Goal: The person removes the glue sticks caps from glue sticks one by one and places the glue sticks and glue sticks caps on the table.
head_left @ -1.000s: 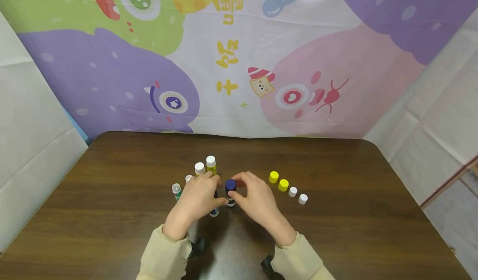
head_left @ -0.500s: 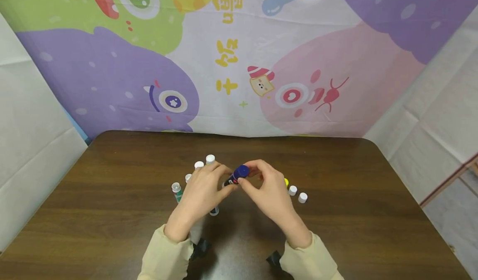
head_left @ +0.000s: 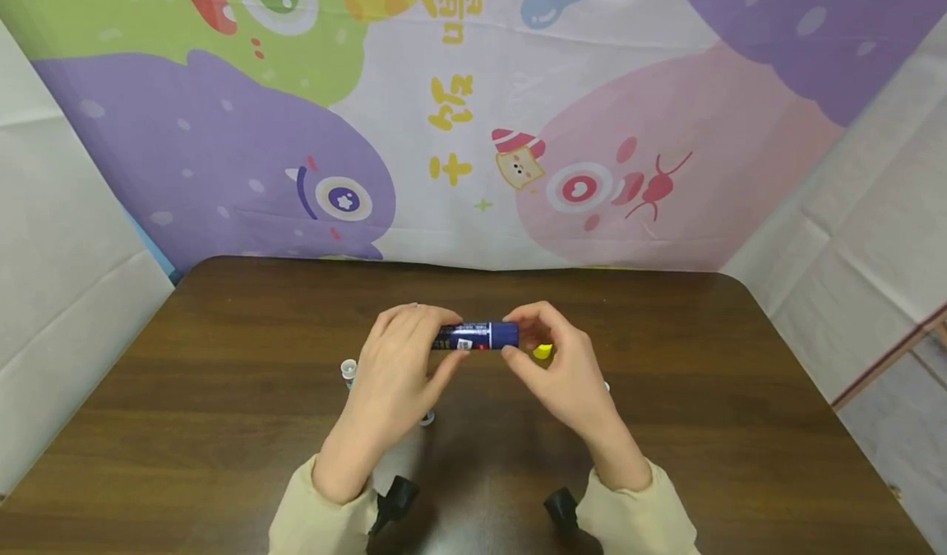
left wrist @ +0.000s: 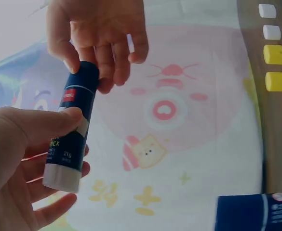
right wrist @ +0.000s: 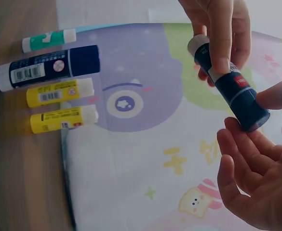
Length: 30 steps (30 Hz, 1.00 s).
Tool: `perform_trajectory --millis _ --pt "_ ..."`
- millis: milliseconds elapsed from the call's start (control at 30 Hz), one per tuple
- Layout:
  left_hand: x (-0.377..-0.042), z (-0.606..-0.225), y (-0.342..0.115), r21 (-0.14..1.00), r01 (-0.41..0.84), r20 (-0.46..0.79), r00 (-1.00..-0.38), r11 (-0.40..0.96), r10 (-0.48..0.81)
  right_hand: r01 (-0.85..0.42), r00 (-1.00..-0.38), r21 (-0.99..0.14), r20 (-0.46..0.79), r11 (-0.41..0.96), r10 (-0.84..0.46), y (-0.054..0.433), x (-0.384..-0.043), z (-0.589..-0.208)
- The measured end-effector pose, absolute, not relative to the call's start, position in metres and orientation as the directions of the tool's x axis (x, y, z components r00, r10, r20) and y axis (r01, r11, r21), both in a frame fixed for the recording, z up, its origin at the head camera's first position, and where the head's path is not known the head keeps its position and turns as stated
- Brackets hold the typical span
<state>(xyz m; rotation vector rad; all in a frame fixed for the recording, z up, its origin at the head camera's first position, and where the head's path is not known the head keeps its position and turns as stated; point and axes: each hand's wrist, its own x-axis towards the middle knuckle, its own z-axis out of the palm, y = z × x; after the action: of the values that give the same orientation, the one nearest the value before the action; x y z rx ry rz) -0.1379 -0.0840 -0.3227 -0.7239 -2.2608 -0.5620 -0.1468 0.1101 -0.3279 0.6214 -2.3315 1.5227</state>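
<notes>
A dark blue glue stick [head_left: 473,335] with a white base is held sideways above the table by both hands. My left hand [head_left: 395,366] grips its body between thumb and fingers, near the white base [left wrist: 62,178] seen in the left wrist view. The right hand [head_left: 565,374] pinches the blue cap [head_left: 505,335] at the other end. In the right wrist view the cap is still on the stick, and the right hand's lower fingers are loosely bent below it. Behind my left hand, most of the other sticks are hidden in the head view.
In the right wrist view stand a green glue stick [right wrist: 59,40], another dark blue one [right wrist: 39,68] and two yellow ones [right wrist: 54,92]. Loose white caps [left wrist: 272,32] and yellow caps [left wrist: 275,54] line the other side of the brown table [head_left: 666,341]. A printed cloth [head_left: 473,234] hangs behind.
The blue glue stick was upright near the table; both hands have raised it and tipped it level, its cap pointing right. The right hand has moved right and up with the cap end.
</notes>
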Motion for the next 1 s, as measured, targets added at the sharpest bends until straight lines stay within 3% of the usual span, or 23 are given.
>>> perform_trajectory --millis 367,1000 --pt "-0.129 -0.311 -0.083 0.144 0.709 0.803 -0.491 0.691 0.337 -0.495 -0.865 -0.816 0.428 0.300 -0.264 0.113 -0.143 -0.323" --pt "-0.125 -0.311 -0.083 0.163 0.733 0.805 -0.485 0.660 0.340 -0.574 -0.818 -0.761 0.515 0.301 -0.257 0.114 -0.138 -0.318"
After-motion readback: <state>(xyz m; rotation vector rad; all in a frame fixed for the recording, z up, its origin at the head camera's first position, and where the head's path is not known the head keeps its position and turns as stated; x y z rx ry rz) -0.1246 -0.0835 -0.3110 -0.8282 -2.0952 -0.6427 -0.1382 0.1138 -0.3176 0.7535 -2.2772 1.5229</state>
